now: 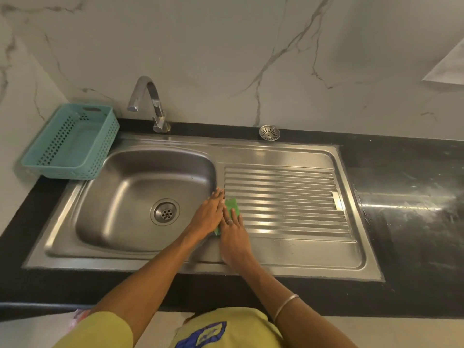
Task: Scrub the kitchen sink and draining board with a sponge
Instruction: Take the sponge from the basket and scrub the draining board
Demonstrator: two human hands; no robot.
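A steel sink basin (pixel 120 197) with a round drain (pixel 165 212) lies on the left, and its ribbed draining board (pixel 288 197) on the right. A green sponge (pixel 231 205) lies on the ridge between basin and board. My right hand (pixel 234 234) lies flat on the sponge with straight fingers and covers most of it. My left hand (pixel 209 214) rests flat beside it on the basin's right rim, fingers straight, touching the sponge's left edge.
A teal perforated basket (pixel 72 141) stands at the back left, leaning on the wall. A chrome tap (pixel 150 104) rises behind the basin. A loose metal strainer (pixel 269 133) lies on the black counter (pixel 406 184) behind the board. Marble wall behind.
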